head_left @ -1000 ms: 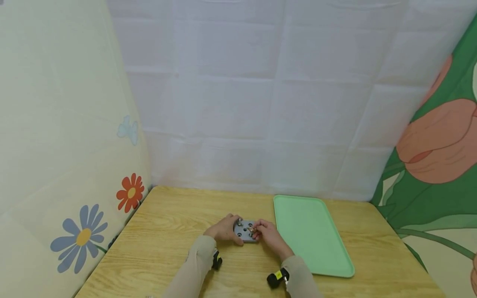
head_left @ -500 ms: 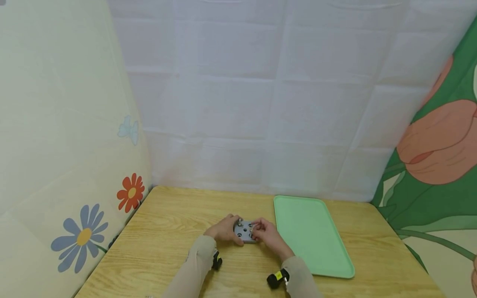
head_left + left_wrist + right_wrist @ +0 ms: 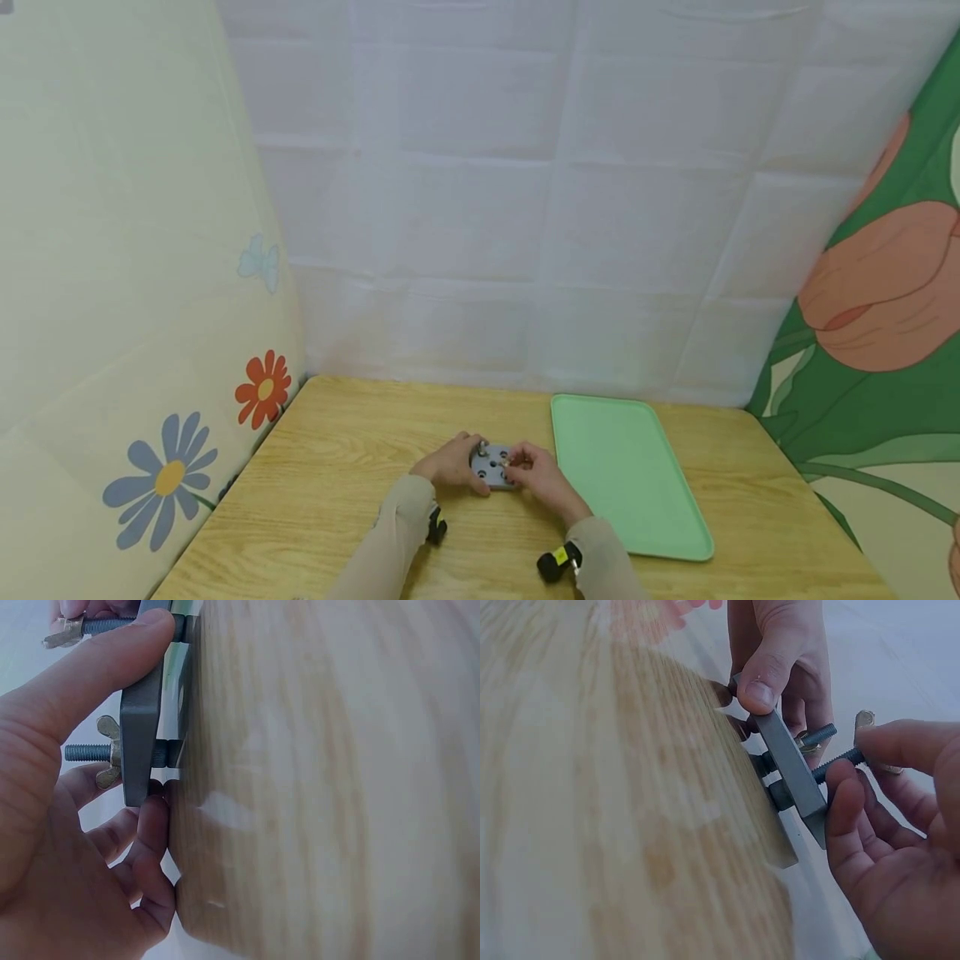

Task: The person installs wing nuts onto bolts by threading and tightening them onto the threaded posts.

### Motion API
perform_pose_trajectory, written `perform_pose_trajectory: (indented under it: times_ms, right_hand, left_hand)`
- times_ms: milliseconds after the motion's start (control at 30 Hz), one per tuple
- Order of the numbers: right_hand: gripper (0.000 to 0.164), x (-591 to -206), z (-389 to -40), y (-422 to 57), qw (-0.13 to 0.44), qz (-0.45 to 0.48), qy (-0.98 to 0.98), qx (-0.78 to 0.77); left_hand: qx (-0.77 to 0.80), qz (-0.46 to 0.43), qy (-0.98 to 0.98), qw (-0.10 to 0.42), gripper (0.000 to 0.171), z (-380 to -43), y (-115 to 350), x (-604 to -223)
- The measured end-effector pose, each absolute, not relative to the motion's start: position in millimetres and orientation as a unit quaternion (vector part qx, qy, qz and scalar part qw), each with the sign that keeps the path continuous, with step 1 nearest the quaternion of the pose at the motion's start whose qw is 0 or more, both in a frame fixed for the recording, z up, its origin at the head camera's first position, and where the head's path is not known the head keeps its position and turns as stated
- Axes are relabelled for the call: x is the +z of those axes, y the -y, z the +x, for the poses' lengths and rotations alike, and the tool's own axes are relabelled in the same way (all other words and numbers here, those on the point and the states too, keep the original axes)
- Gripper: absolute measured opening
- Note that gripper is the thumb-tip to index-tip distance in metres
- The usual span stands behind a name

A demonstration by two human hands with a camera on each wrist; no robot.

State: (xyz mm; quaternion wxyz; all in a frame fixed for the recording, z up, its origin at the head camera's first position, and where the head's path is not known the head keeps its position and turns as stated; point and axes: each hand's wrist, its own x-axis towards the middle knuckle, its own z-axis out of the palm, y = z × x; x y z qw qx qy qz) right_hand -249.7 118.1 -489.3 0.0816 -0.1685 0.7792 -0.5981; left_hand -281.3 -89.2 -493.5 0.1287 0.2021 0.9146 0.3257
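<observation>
One of the person's hands, the left hand (image 3: 450, 462), grips the gray plate (image 3: 491, 477), thumb laid over one edge and fingers on the opposite side. The plate stands over the wooden table (image 3: 345, 433), between the two hands. Toward its left, a first bolt (image 3: 81, 753) projects through the plate and carries a wing nut (image 3: 109, 732) sitting low, against the plate or just beside it; the left wrist view does not settle which. Toward its right, a second bolt (image 3: 840, 766) carries another wing nut (image 3: 865, 722) near its outer end, well apart from the plate. The right hand (image 3: 545, 477) pinches this outer nut between its fingertips. Farther right lies the green tray (image 3: 630, 475), apart from the plate.

Compared with the preceding second, only the right fingertips have shifted noticeably, changing their hold about the nut; left hand, plate and tray keep their places. The shift suggests that the nut is being turned while the left hand steadies the plate; the direction of turning cannot be told.
</observation>
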Motion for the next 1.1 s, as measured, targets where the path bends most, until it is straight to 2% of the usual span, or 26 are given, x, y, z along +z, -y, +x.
perform_pose_trajectory:
  times_ms: [200,400,800,900,1100]
  right_hand:
    - [0.011,-477.9,-241.4,-116.7,0.085,-0.161,-0.782,-0.596]
    - [0.025,-476.5,-240.3,-116.3,0.105,-0.152,-0.741,-0.646]
    - [0.011,-500.2,-256.9,-117.0,0.096,-0.157,-0.747,-0.639]
    - [0.014,-504.9,-259.2,-116.4,0.091,-0.15,-0.756,-0.631]
    - [0.03,-494.8,-253.7,-117.0,0.09,-0.162,-0.765,-0.616]
  left_hand:
    - [0.327,0.202,-0.914,0.13,0.082,-281.2,89.4,-494.8]
    - [0.325,0.204,-0.914,0.129,0.083,-281.4,89.1,-495.2]
    - [0.324,0.201,-0.915,0.129,0.081,-281.0,90.0,-493.3]
    - [0.324,0.2,-0.915,0.131,0.081,-281.0,89.7,-493.1]
    - [0.321,0.199,-0.916,0.133,0.081,-281.0,89.7,-492.1]
